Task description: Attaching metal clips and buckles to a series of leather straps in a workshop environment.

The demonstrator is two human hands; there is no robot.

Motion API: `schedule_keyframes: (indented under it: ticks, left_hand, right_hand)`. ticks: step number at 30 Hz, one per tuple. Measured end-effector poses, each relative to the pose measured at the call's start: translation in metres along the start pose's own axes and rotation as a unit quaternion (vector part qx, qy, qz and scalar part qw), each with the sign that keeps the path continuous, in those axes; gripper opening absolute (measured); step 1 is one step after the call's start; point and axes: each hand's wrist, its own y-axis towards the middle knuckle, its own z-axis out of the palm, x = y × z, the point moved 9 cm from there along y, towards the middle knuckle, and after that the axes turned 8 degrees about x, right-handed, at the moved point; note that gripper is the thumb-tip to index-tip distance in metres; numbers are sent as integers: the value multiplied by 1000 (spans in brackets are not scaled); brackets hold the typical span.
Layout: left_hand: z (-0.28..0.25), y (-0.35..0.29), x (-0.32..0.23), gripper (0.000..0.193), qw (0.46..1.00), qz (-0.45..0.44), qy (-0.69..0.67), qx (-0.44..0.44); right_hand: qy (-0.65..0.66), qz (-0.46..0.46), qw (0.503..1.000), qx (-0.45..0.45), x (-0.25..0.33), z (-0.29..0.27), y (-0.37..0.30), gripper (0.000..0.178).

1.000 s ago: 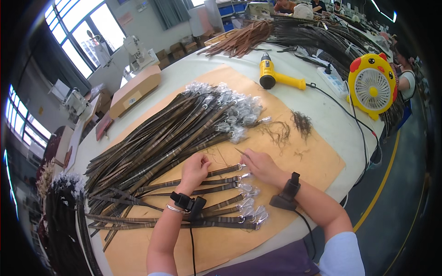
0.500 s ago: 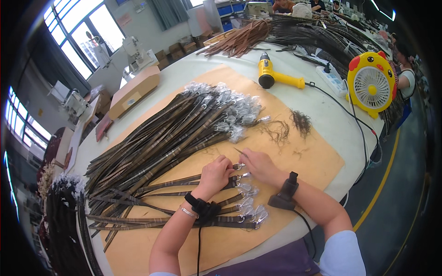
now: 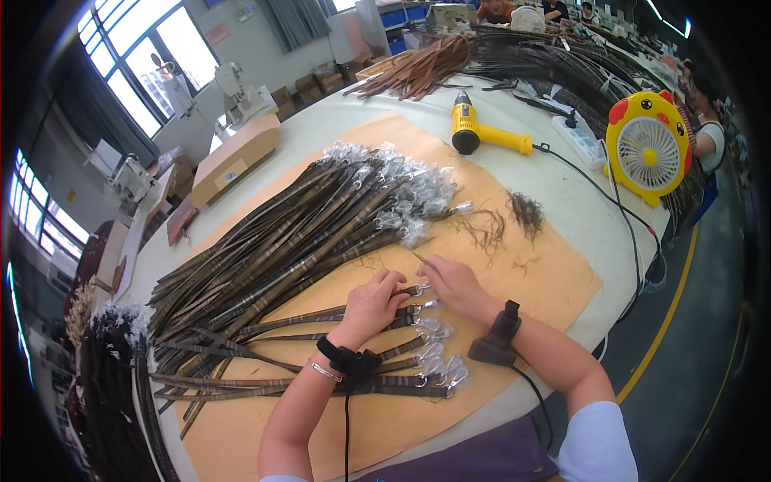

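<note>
My left hand (image 3: 373,304) has its fingers closed on the clasp end of a dark striped strap (image 3: 400,291). Close to its right, my right hand (image 3: 451,287) is curled round a thin pointed metal tool (image 3: 419,258), whose kind I cannot make out; its tip sticks out past the fingers toward the far side. A metal clasp (image 3: 423,287) shows between the two hands. Below them, several more straps (image 3: 313,386) lie side by side, their clasps in clear plastic wrap (image 3: 454,373). Beyond my left hand spreads a large pile of similar straps (image 3: 273,225).
Loose dark thread clippings (image 3: 526,215) lie on the tan sheet (image 3: 562,273). Farther back are a yellow heat gun (image 3: 478,135), a power strip (image 3: 580,136) and a yellow fan (image 3: 649,151). A cardboard box (image 3: 234,161) stands far left; brown straps (image 3: 418,68) lie at the back.
My left hand has shifted very slightly, with its fingers a little less tightly curled. The pointed tool's tip has moved slightly right. The straps and the pile look the same.
</note>
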Motion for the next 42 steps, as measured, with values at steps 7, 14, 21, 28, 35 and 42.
schedule_keyframes:
  ticks: [7,14,21,28,35,42]
  left_hand:
    - [5,2,12,7,999,24,-36,-31]
    - [4,2,11,5,999,22,-19,-24]
    - [0,-2,12,2,995,32,-81,-52]
    - [5,0,16,6,995,12,-87,-43]
    - [7,1,20,7,994,-12,-103,-38]
    - [8,-1,26,7,989,-19,-141,-44]
  right_hand:
    - [-159,-98,980,-64,29,-13,-10,22]
    - [-271,-95,958,26,34,6,-15,24]
    - [-361,-160,917,58,44,22,-17,18]
    - [-367,-166,913,66,46,26,-15,8]
    - [-376,-167,908,73,42,27,-12,6]
    - [-358,-157,917,75,31,29,-7,11]
